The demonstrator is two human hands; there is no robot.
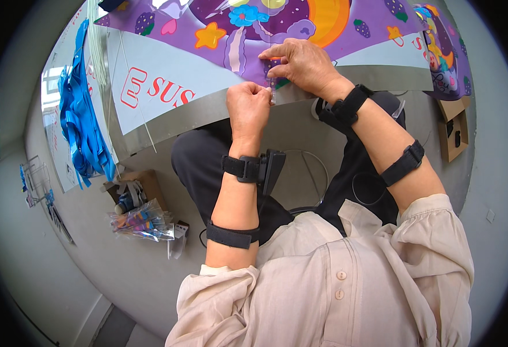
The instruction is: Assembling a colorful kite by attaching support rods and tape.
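A purple printed sheet with cartoon stars, berries and a moon lies across the table, narrowing toward me to a tip. A thin line of small marks runs down its middle to that tip. My left hand is closed, pinching the sheet's tip at the table's near edge. A small pale, see-through piece shows beside its fingertips; its kind cannot be made out. My right hand rests just to the right, its index finger and thumb apart over the sheet, the other fingers partly hidden.
The table has a metal edge and a white printed cover. Blue straps and pale cords hang at its left. Another purple printed piece hangs at the right. Below stand a box with plastic bags and an open carton.
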